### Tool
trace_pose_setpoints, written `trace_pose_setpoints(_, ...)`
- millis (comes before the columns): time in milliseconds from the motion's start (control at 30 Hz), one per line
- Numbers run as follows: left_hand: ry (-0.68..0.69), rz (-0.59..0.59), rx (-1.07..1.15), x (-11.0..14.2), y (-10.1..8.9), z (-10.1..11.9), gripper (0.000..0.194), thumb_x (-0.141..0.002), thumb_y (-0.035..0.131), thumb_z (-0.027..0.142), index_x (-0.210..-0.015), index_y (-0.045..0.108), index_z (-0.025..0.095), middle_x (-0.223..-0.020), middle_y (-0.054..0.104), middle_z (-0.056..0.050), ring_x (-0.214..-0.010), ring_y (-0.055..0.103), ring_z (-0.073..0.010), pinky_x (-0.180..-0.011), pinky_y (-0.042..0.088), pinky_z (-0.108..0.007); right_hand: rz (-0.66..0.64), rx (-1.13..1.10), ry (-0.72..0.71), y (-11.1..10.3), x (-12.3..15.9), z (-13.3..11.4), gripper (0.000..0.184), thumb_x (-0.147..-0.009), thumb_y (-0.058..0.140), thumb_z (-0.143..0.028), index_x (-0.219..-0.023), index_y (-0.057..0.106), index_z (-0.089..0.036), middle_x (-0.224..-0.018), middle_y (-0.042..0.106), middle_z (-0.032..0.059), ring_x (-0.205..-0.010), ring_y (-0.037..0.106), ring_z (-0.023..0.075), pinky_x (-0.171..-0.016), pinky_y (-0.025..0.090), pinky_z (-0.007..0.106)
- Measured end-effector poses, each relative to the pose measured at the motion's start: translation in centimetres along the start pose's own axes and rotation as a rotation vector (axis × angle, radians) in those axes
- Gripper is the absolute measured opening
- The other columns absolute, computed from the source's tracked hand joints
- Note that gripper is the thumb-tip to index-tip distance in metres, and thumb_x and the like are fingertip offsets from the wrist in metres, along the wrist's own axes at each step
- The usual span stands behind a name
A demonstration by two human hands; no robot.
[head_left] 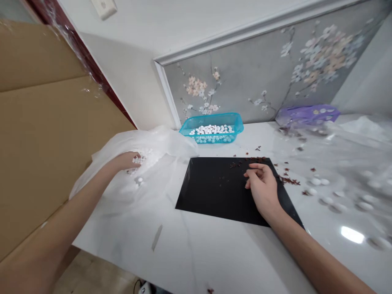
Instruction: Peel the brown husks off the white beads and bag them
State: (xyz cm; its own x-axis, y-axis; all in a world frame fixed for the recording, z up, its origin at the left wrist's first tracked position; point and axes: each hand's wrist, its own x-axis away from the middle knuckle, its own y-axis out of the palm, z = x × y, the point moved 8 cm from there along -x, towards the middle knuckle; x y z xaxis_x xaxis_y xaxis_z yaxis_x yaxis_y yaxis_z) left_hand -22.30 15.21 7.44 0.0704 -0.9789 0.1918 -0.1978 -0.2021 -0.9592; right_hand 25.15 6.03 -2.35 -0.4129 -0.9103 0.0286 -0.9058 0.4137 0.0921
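Observation:
My left hand (128,160) reaches into a thin white plastic bag (159,141) at the left of the table. Its curled thumb and fingers stand apart over small white balls (150,158), with no ball plainly gripped. Above the right part of a flat black sheet (220,188) is my right hand (261,185). Its fingers are curled in toward the thumb, and whatever they may hold is hidden. Small reddish-brown star-shaped pieces (257,159) lie along the sheet's far edge, with more pieces (290,181) beside its right edge.
A translucent blue basket (188,127) with many white balls stands against the wall. Further right are a purple package (309,114), clear plastic (346,151) and scattered white domed pieces (320,181). A large cardboard box (58,134) rises at the left, beside the table edge.

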Motion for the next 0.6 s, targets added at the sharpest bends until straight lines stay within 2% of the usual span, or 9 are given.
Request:
trace_pose_setpoints(100, -0.014, -0.078, 0.051, -0.9, 0.3, -0.4, 0.06, -0.055, 0.057, 0.046, -0.108, 0.061, 0.017, -0.111, 0.064, -0.011, -0.096, 0.062, -0.0255, -0.079, 0.046, -0.027, 0.005, 0.019, -0.006, -0.1, -0.1, 0.1, 0.021, -0.068, 0.054, -0.027, -0.087, 0.048, -0.02, -0.065, 0.053, -0.0047, -0.042, 0.045, 0.0078, -0.045, 0.037, 0.024)
trace_pose_setpoints(233, -0.029, -0.163, 0.119, -2.0, 0.7, -0.4, 0.062, -0.05, 0.062, 0.046, -0.106, 0.062, 0.019, -0.112, 0.064, -0.01, -0.095, 0.062, -0.0237, -0.081, 0.046, -0.026, 0.0, 0.031, -0.008, -0.1, -0.1, 0.2, 0.022, -0.068, 0.054, -0.027, -0.087, 0.048, -0.02, -0.066, 0.054, -0.0044, -0.042, 0.045, 0.0075, -0.045, 0.037, 0.024)
trace_pose_setpoints(433, -0.095, -0.253, 0.165, -3.6, 2.0, -0.7, 0.082, -0.047, 0.067, 0.05, -0.122, 0.053, 0.022, -0.123, 0.057, -0.015, -0.09, 0.063, -0.0262, -0.064, 0.05, -0.027, -0.011, 0.046, -0.004, 0.0, -0.2, 0.4, 0.022, -0.069, 0.055, -0.027, -0.088, 0.049, -0.02, -0.067, 0.054, -0.0042, -0.043, 0.045, 0.0074, -0.046, 0.038, 0.024)
trace_pose_setpoints(600, -0.109, -0.251, 0.141, -4.7, 2.6, -0.8, 0.098, -0.043, 0.07, 0.047, -0.133, 0.041, 0.025, -0.136, 0.046, -0.016, -0.11, 0.054, -0.0335, -0.07, 0.05, -0.03, -0.002, 0.057, -0.011, -0.1, -0.1, 0.4, 0.022, -0.068, 0.055, -0.027, -0.087, 0.049, -0.019, -0.066, 0.055, -0.0037, -0.043, 0.045, 0.0075, -0.046, 0.037, 0.024)
